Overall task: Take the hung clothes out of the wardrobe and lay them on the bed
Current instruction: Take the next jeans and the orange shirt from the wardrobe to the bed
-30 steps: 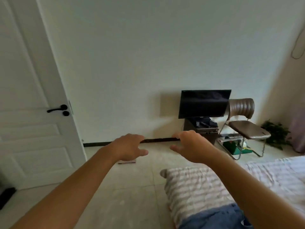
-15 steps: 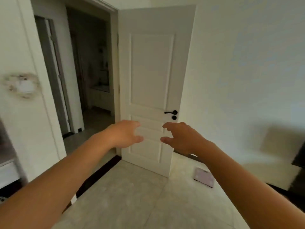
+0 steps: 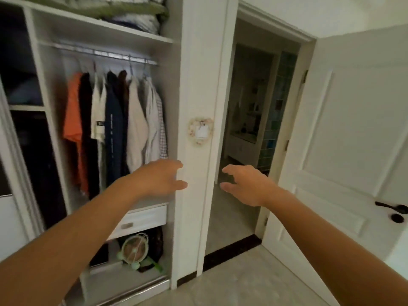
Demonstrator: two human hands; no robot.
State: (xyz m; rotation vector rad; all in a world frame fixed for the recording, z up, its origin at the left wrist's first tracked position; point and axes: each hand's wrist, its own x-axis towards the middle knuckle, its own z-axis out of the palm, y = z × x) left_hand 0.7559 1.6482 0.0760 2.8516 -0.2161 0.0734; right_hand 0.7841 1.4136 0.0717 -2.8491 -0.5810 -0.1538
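The wardrobe [image 3: 176, 107] stands open, and it is the anchor for everything here. At its far left are dark compartments, too dim to make out what they hold. Further in, the hung clothes [image 3: 114, 120] crowd along a metal rail [image 3: 99, 54] under the top shelf: an orange top [image 3: 72, 120] at the left end, then a black piece, a white one, a navy garment [image 3: 114, 129] with small pale print, something brown behind it, and pale shirts up to a fine-checked one at the right end. Folded bedding [image 3: 132, 16] is stacked on the shelf above the rail. Below the clothes sits a white drawer [image 3: 141, 219], and under that a small green fan [image 3: 133, 250] rests in the bottom compartment.

The left hand [image 3: 159, 180] hangs in the air in front of the wardrobe's right edge, just below the hems of the pale shirts, fingers loosely spread, holding nothing. On the wardrobe's right side panel there is a light switch [image 3: 201, 130] in a flowery frame. The right hand [image 3: 247, 184] floats past that panel, in front of the open doorway [image 3: 254, 129], fingers parted and gently curled, empty too. Both hands are apart from the clothes. Furthest from the wardrobe, a white door [image 3: 353, 140] is swung open, its black handle [image 3: 391, 208] near the frame's edge. The bed does not show in this view.
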